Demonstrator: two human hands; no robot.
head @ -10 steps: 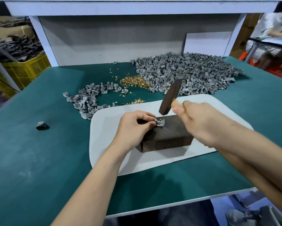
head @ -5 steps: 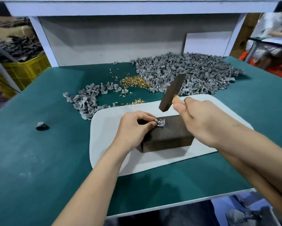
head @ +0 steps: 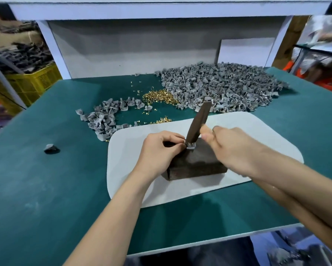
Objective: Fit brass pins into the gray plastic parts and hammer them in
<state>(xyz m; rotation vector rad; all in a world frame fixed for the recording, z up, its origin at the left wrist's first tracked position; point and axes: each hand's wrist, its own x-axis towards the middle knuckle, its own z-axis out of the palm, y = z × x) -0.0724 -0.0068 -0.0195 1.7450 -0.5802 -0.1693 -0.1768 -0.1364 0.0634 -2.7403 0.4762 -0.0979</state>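
Observation:
My left hand (head: 158, 148) pinches a small gray plastic part (head: 190, 146) on top of a dark metal block (head: 197, 163). My right hand (head: 236, 148) grips a hammer; its dark head (head: 198, 122) is down on the part, its lower end touching it. The brass pin in the part is hidden under the hammer head. The block stands on a white mat (head: 238, 131). A heap of loose brass pins (head: 160, 97) lies behind the mat.
A large pile of gray parts (head: 228, 87) fills the back right of the green table (head: 46, 189). A smaller pile of gray parts (head: 103, 119) lies left of the pins, and a single gray part (head: 50, 148) further left. A yellow crate (head: 32, 83) stands beyond the table's left edge.
The hammer head, raised above the block half a second ago, has come down onto the gray part. My left hand has stayed on the part.

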